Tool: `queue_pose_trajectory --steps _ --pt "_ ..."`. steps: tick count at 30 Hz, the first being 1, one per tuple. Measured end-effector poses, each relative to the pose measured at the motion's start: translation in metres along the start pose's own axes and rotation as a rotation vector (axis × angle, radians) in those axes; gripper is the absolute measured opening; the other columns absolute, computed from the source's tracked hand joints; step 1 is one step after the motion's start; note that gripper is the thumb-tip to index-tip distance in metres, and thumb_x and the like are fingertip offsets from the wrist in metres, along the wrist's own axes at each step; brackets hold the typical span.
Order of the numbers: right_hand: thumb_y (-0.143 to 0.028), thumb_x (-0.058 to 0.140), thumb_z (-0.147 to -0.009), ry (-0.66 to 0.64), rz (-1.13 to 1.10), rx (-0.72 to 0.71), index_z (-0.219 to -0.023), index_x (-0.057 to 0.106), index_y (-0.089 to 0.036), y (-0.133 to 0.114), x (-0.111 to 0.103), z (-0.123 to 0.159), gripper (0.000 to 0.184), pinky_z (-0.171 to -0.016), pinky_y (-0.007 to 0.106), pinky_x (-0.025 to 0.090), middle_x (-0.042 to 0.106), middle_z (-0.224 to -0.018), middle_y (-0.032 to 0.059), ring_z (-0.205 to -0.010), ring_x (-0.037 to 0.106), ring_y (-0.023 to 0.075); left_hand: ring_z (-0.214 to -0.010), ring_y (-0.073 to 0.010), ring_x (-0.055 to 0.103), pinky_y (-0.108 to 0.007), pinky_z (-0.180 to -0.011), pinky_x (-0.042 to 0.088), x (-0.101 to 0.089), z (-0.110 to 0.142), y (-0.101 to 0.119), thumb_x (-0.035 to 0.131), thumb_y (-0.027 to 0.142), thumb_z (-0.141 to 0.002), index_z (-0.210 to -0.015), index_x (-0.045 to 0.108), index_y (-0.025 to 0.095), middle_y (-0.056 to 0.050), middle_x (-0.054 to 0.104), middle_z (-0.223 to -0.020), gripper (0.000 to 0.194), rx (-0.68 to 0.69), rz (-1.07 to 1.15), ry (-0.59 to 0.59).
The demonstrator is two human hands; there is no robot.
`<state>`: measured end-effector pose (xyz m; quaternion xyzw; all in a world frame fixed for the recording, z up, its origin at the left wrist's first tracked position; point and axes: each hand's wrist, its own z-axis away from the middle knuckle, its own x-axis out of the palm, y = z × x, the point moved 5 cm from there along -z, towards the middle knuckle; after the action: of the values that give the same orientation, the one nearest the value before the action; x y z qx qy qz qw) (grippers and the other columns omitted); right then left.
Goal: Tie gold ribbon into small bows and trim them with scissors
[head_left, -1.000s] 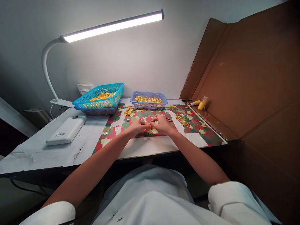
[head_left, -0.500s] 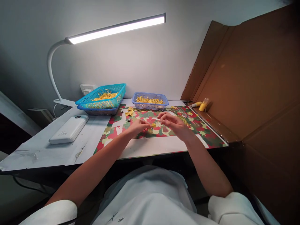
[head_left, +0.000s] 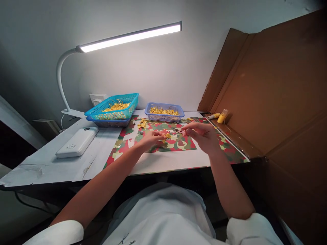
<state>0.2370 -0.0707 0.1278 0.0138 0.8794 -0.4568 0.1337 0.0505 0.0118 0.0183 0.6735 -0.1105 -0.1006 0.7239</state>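
Observation:
My left hand (head_left: 152, 139) is closed in a pinch on a small yellow ribbon piece (head_left: 167, 136), which juts out past the fingertips with a tiny shiny spot on it. To its right, my right hand (head_left: 200, 133) is closed round a slim metal tool (head_left: 178, 130), too small to name for sure; its dark tip points left toward the yellow piece, a short gap away. Both hands hover over a red and green camouflage-patterned mat (head_left: 178, 146). Beyond my left hand lie more yellow ribbon pieces (head_left: 143, 124).
At the back stand a turquoise basket (head_left: 133, 103), stacked on a dark blue one, and a purple-blue basket (head_left: 165, 117); yellow pieces fill them. A white power bank (head_left: 76, 143) lies left. A lamp (head_left: 133, 36) reaches overhead. Cardboard (head_left: 276, 95) walls the right, near yellow thread spools (head_left: 222, 116).
My right hand has drawn away to the right and now shows the slim tool in its fingers. My left hand stays nearly in place with the yellow piece. The view has shifted slightly.

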Motion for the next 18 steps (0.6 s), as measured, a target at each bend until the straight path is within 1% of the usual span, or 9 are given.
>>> queue_pose_trajectory --steps 2,4,8,11,13,14,16,17,18 --pt "-0.045 0.069 -0.078 -0.062 0.096 0.0 -0.083 0.075 -0.025 -0.002 -0.009 -0.004 0.022 -0.071 0.032 0.053 0.071 -0.076 0.0029 -0.075 0.065 0.0174 -0.073 -0.0159 0.061 -0.028 -0.069 0.051 -0.005 -0.001 0.002 0.083 0.035 -0.047 -0.061 0.064 0.013 -0.006 0.067 -0.075 0.032 0.018 -0.021 0.069" --pt "-0.044 0.07 -0.077 -0.073 0.125 0.029 -0.081 0.075 -0.023 0.004 -0.02 -0.007 0.022 -0.071 0.031 0.053 0.071 -0.077 0.0037 -0.076 0.066 0.0176 -0.071 -0.0158 0.061 -0.028 -0.068 0.05 -0.012 -0.002 0.005 0.082 0.037 -0.047 -0.06 0.063 0.014 -0.006 0.067 -0.071 0.032 0.048 -0.05 0.14" --pt "-0.047 0.073 -0.073 -0.021 0.064 0.162 -0.082 0.075 -0.02 0.036 -0.035 -0.003 0.029 -0.07 0.032 0.055 0.072 -0.077 0.0048 -0.073 0.067 0.0169 -0.063 -0.0143 0.059 -0.028 -0.064 0.049 -0.022 -0.004 0.012 0.078 0.039 -0.05 -0.058 0.062 0.014 -0.004 0.065 -0.062 0.03 0.117 -0.131 0.25" --pt "-0.049 0.072 -0.072 0.029 0.001 0.227 -0.084 0.075 -0.02 0.061 -0.044 0.008 0.032 -0.071 0.033 0.056 0.073 -0.079 0.0051 -0.07 0.067 0.0166 -0.058 -0.0126 0.057 -0.026 -0.06 0.047 -0.027 -0.005 0.013 0.075 0.037 -0.053 -0.058 0.061 0.014 -0.002 0.063 -0.059 0.027 0.148 -0.18 0.295" --pt "-0.049 0.072 -0.071 0.096 0.021 0.286 -0.087 0.074 -0.02 0.075 -0.055 0.017 0.032 -0.071 0.033 0.056 0.074 -0.085 0.0063 -0.075 0.068 0.0181 -0.058 -0.0129 0.058 -0.025 -0.058 0.047 -0.029 -0.006 0.013 0.074 0.036 -0.054 -0.058 0.06 0.015 -0.002 0.063 -0.059 0.025 0.143 -0.177 0.303" --pt "-0.047 0.072 -0.071 0.155 0.055 0.313 -0.087 0.074 -0.02 0.08 -0.063 0.022 0.031 -0.071 0.033 0.055 0.074 -0.089 0.007 -0.08 0.068 0.019 -0.059 -0.0132 0.059 -0.025 -0.058 0.047 -0.029 -0.006 0.012 0.073 0.035 -0.054 -0.058 0.06 0.015 -0.003 0.064 -0.06 0.025 0.139 -0.168 0.305" --pt "-0.044 0.074 -0.069 0.328 0.083 0.344 -0.086 0.073 -0.02 0.084 -0.074 0.033 0.03 -0.071 0.031 0.055 0.073 -0.093 0.0075 -0.085 0.067 0.0197 -0.061 -0.0138 0.061 -0.025 -0.06 0.048 -0.028 -0.006 0.013 0.073 0.034 -0.054 -0.059 0.06 0.015 -0.003 0.065 -0.061 0.024 0.134 -0.154 0.303" --pt "-0.044 0.075 -0.068 0.389 0.049 0.361 -0.085 0.072 -0.02 0.085 -0.073 0.039 0.03 -0.072 0.031 0.055 0.073 -0.094 0.0075 -0.086 0.067 0.0198 -0.061 -0.0138 0.061 -0.026 -0.06 0.048 -0.027 -0.006 0.014 0.074 0.033 -0.053 -0.059 0.06 0.015 -0.003 0.065 -0.062 0.023 0.131 -0.153 0.296" --pt "-0.045 0.075 -0.067 0.403 -0.025 0.391 -0.085 0.071 -0.02 0.086 -0.066 0.045 0.031 -0.074 0.032 0.055 0.073 -0.094 0.0076 -0.086 0.067 0.0199 -0.061 -0.0135 0.06 -0.026 -0.061 0.048 -0.025 -0.005 0.015 0.074 0.033 -0.053 -0.058 0.061 0.015 -0.004 0.066 -0.062 0.023 0.127 -0.154 0.285"
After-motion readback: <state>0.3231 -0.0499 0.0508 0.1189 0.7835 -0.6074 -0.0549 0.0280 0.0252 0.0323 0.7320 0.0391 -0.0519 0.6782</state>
